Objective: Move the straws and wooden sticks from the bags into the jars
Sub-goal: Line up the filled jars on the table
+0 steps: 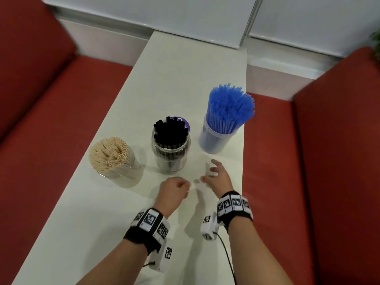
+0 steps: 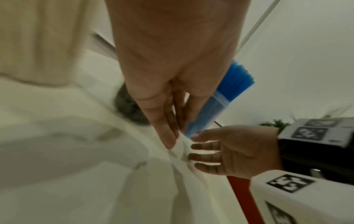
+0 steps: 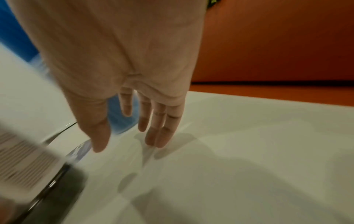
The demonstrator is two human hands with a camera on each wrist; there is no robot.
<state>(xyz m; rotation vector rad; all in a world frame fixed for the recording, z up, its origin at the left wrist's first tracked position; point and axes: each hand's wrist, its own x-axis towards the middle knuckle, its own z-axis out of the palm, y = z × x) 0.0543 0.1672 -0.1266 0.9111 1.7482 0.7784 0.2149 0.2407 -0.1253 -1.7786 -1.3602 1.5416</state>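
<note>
Straws and sticks fill all three jars: blue plastic straws [image 1: 230, 108], black straws [image 1: 170, 130], pale wooden sticks [image 1: 111, 153]. Your left hand [image 1: 173, 192] pinches an empty clear bag [image 2: 182, 145]; your right hand [image 1: 218, 175] is spread apart.

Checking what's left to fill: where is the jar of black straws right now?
In the head view the black-straw jar stands mid-table, between the beige-straw jar on its left and the blue-straw jar on its right, just beyond the left hand.

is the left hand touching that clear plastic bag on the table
Touching. In the left wrist view the left hand pinches a crumpled edge of the clear bag between thumb and fingers, no gap showing.
</note>
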